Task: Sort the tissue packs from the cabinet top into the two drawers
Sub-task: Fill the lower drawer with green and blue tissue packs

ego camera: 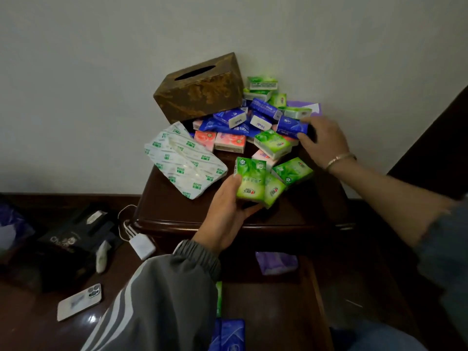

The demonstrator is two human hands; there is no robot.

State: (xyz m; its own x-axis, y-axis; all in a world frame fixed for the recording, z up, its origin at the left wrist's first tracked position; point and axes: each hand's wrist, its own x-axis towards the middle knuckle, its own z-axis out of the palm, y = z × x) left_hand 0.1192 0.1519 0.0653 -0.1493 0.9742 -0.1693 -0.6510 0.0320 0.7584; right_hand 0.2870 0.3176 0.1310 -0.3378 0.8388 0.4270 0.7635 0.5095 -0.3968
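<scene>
Two green packs [253, 184] are gripped mid-frame by the left hand [225, 214], thumb curled over them; a blue pack [291, 126] in the pile [228, 127] right of centre is clasped by the right hand [323, 140], on the cabinet top [177, 211].

Small tissue packs [229, 141] in green, blue and pink lie heaped at the far right of the dark wooden cabinet top [177, 209]. A large white soft pack [184, 160] lies slanted at its left. The left hand [222, 211] grips two upright green packs [250, 182] near the front edge, and the right hand [321, 140] pinches a blue pack [291, 126] on the heap. Below, an open drawer [316, 287] holds a purple pack [276, 262] — a second blue pack [228, 334] lies nearer.
</scene>
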